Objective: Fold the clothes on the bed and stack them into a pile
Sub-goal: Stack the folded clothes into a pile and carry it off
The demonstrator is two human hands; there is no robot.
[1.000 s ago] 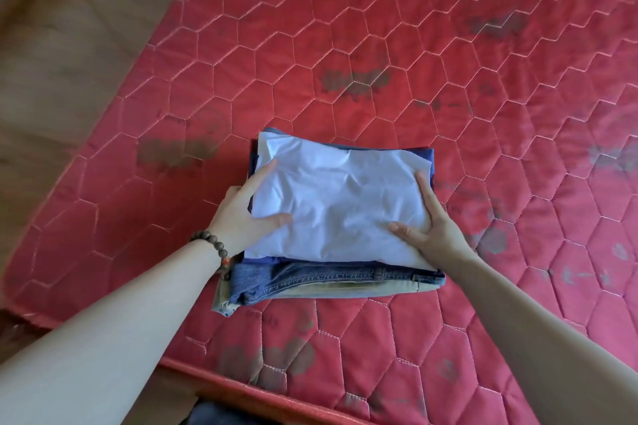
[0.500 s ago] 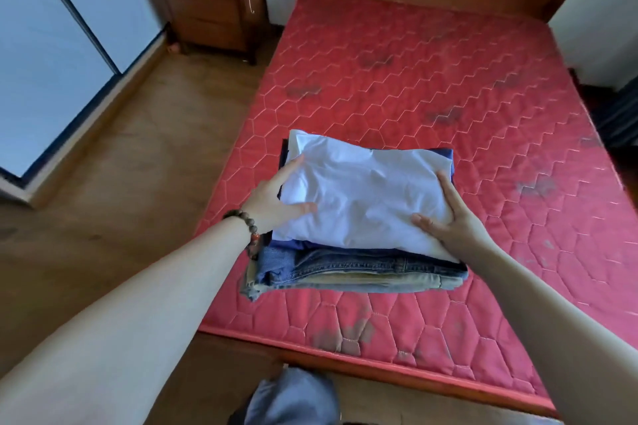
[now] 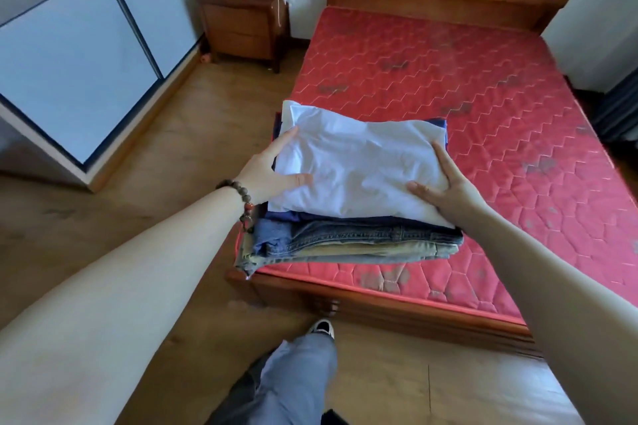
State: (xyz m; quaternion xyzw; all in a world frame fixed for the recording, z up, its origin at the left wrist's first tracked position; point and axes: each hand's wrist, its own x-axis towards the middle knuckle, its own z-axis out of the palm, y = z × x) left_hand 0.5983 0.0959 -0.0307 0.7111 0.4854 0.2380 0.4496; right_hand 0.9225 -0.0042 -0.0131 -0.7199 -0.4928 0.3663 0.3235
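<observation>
A red quilted mattress (image 3: 466, 97) on a wooden bed frame (image 3: 379, 300) carries a folded clothes pile (image 3: 345, 241) at its near corner.

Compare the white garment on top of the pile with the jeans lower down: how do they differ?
The white garment is pale, smooth and lies on top under both hands; the jeans are blue denim with visible seams, sandwiched mid-pile, showing only their edge. The left hand and right hand touch the white garment, not the jeans. Both are folded flat in one stack.

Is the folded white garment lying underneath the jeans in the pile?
No, the white garment lies on top of the pile, with the jeans lower down and both hands resting on the white cloth.
</observation>
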